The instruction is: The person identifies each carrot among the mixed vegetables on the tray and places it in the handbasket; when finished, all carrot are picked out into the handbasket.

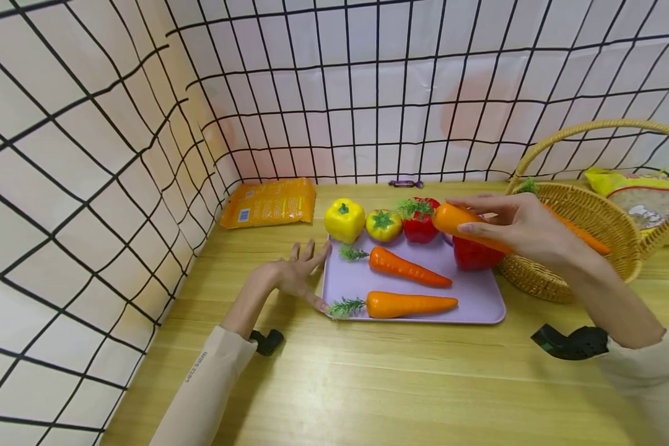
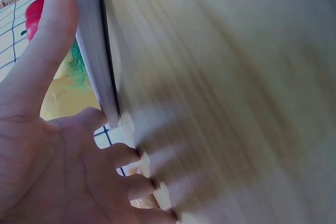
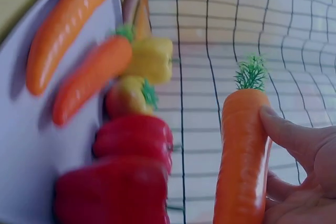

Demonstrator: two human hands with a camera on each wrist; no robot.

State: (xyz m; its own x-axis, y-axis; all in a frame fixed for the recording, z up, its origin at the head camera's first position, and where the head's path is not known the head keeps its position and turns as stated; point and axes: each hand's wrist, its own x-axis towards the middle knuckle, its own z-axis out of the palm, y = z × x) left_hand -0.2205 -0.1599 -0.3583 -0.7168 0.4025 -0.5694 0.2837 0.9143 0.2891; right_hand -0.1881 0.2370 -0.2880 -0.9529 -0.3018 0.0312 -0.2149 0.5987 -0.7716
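My right hand (image 1: 526, 228) grips a toy carrot (image 1: 451, 218) in the air above the tray's back right, its leafy top pointing left; in the right wrist view the thumb presses along the carrot (image 3: 242, 156). Beside the lilac tray (image 1: 476, 300), my left hand (image 1: 297, 277) spreads its fingers at the left edge, thumb touching the near corner. Two carrots lie on the tray, one behind (image 1: 407, 267), one in front (image 1: 409, 305). Along its back stand a yellow pepper (image 1: 344, 221), a yellow-red tomato-like vegetable (image 1: 383, 225), a red pepper (image 1: 420, 230) and another red pepper (image 1: 474, 256), partly hidden.
A wicker basket (image 1: 624, 218) with a tall handle stands right of the tray, holding another carrot (image 1: 586, 235). Behind it lies a yellow bag (image 1: 647, 197). An orange packet (image 1: 273, 203) and a purple-wrapped sweet (image 1: 406, 184) lie near the grid-patterned back wall.
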